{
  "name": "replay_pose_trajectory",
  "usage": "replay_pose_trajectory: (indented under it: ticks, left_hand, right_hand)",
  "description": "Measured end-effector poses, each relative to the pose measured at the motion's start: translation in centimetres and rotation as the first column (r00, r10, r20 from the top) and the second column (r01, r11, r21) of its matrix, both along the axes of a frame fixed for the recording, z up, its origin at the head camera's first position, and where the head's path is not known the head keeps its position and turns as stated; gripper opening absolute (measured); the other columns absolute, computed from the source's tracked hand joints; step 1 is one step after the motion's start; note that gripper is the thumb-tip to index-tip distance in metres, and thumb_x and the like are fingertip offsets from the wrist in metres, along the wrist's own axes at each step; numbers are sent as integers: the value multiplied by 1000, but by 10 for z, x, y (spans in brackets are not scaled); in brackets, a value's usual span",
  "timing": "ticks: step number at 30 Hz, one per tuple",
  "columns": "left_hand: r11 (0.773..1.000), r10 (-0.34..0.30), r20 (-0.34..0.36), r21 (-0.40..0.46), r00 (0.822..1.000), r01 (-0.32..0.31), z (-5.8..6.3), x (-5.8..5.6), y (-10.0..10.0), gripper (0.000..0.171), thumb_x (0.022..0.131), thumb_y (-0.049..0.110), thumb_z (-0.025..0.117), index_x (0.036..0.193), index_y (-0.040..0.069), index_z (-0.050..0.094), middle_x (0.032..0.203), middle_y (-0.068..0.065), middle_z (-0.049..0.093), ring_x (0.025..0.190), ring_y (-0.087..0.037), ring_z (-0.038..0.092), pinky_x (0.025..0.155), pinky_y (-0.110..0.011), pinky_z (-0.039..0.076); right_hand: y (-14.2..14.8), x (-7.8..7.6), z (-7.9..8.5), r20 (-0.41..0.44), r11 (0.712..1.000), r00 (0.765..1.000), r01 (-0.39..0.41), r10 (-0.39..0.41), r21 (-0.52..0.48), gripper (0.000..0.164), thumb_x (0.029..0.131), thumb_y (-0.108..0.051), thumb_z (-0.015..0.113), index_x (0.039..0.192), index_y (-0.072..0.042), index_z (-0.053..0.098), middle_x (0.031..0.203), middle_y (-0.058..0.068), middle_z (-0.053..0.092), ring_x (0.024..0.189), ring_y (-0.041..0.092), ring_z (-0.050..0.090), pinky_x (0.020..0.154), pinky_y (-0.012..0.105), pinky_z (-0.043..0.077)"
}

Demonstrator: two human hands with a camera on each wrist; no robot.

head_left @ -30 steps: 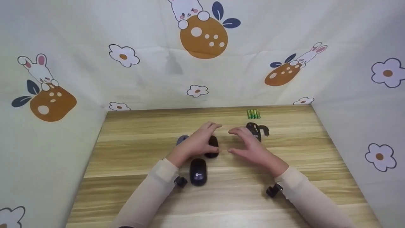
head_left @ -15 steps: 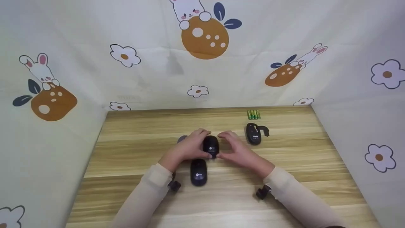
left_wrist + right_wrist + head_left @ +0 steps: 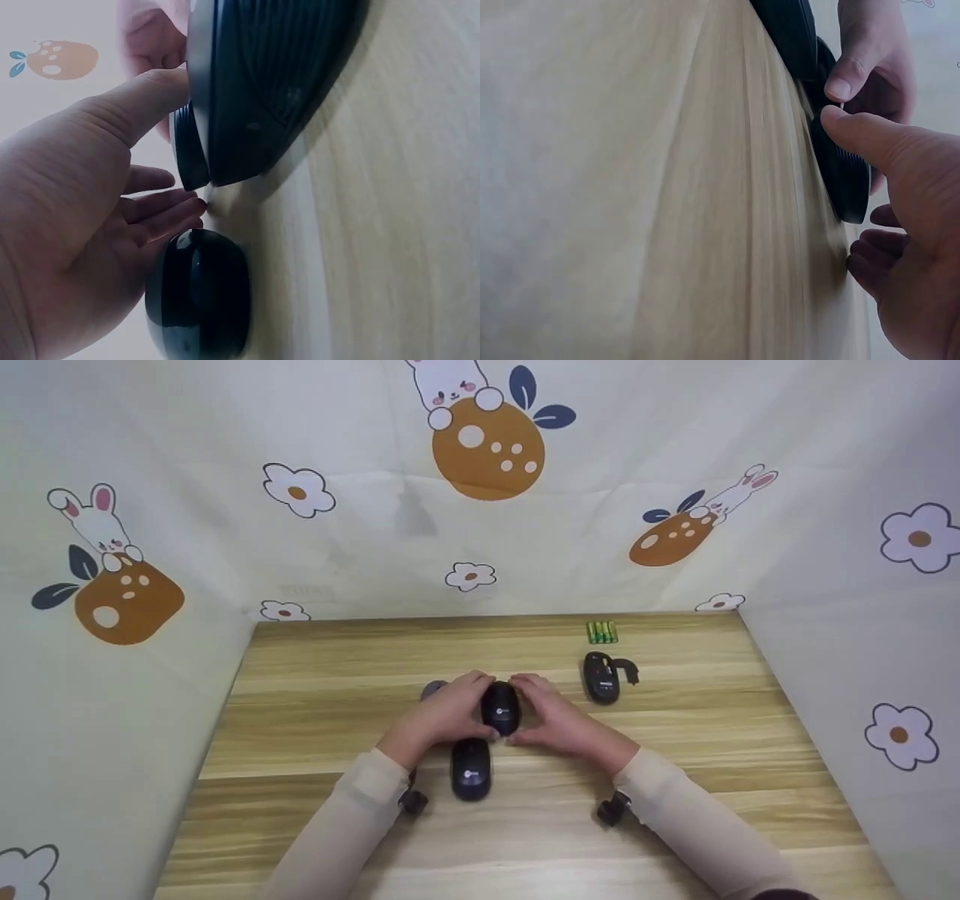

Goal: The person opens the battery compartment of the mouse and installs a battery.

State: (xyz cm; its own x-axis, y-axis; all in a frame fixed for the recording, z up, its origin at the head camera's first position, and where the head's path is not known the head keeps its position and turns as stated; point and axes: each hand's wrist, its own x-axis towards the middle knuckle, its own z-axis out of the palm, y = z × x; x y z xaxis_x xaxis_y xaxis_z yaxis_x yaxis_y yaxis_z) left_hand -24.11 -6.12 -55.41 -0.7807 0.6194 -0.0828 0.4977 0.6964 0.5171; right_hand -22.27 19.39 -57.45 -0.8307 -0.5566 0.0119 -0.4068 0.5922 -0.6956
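A black computer mouse (image 3: 501, 709) sits mid-table between both hands. My left hand (image 3: 442, 711) is curled along its left side, fingers by the far end and thumb at the near end. On its right side, my right hand (image 3: 559, 720) grips in the same way. The right wrist view shows the right thumb (image 3: 866, 139) against the edge of this mouse (image 3: 844, 172), close to the left thumb (image 3: 841, 86). Just nearer stands a second black mouse (image 3: 470, 771). A blue-grey mouse (image 3: 432, 688) is partly hidden behind the left hand.
To the right lies an overturned black mouse (image 3: 601, 678), its curved cover (image 3: 627, 669) beside it. Several green batteries (image 3: 602, 631) are lined up near the back edge of the wooden table (image 3: 337, 660). Printed cloth (image 3: 360, 547) surrounds the table's back and sides.
My right hand has moved left, away from the overturned mouse, and closed in on the middle mouse. The left hand has shifted slightly left and nearer, uncovering more of that mouse.
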Motion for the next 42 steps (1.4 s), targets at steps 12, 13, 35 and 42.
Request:
replay_pose_trajectory:
  ticks: [12,13,35,42]
  left_hand:
    - [1000,-8,-11,14,1000,8,-5,1,9,87,85,39,96,153,1,58,150,-18,59,135,-31,60,119,-46,50]
    - [1000,-9,-10,22,1000,9,-4,1,10,85,85,37,96,152,1,59,149,-17,59,134,-31,61,118,-46,50]
    - [967,-27,-79,249,996,46,8,16,-1,97,88,36,92,166,2,45,165,-15,49,151,-30,48,128,-46,40]
    - [957,-8,-98,287,995,36,11,26,-2,98,87,36,92,168,7,45,167,-13,48,153,-29,47,127,-49,40]
  right_hand:
    - [-2,-9,-5,-39,999,998,-44,44,-4,95,84,-29,98,162,-1,51,162,19,51,151,38,47,130,53,35]
    - [-1,-9,-6,-44,999,998,-42,42,-5,94,84,-29,98,161,-2,52,161,18,53,150,37,48,130,52,36]
    - [14,7,17,-84,979,996,-50,34,-195,97,86,-31,97,166,-11,48,166,2,48,151,27,50,129,50,38]
    - [16,15,25,-137,972,989,-80,50,-223,98,86,-35,96,167,-12,47,167,5,48,152,29,50,128,51,39]
